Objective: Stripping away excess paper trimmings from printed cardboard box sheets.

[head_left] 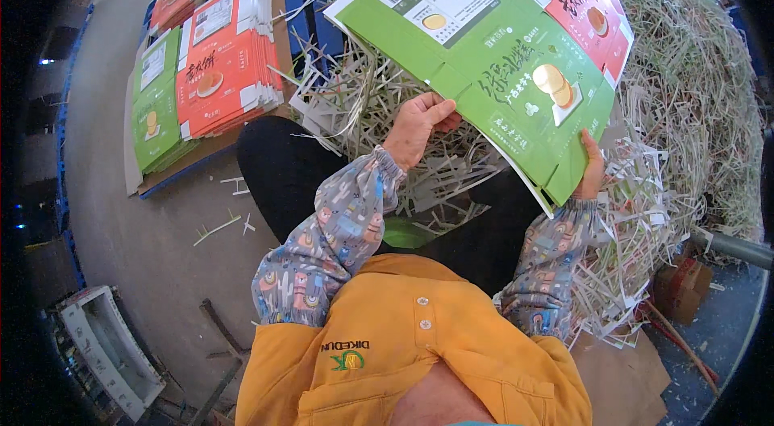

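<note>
The left hand (417,129) is clamped on the lower-left edge of a bundle of flat carton blanks (500,63), thumb on top and fingers underneath. The right hand (591,170) grips the bundle's lower-right corner, fingers wrapped over the edge. The 2 hands are well apart, one at each end of the bundle's near edge, and the bundle is held up in front of the person, tilted, above the lap. Its top sheet is green; red sheets show behind it at the upper right, and how many sheets it holds cannot be told.

Both forearms wear patterned sleeve covers (330,245), 2 in all, over an orange jacket (419,345). Beneath and around the bundle lies a large heap of pale paper trimmings (685,95), spreading from the knees to the right edge.

To the left, on a flat board (161,176) on the concrete floor (121,241), stand 4 stacks of blanks: 2 green (155,108) and 2 red (226,63). A small brown box (681,285) sits at the lower right
</note>
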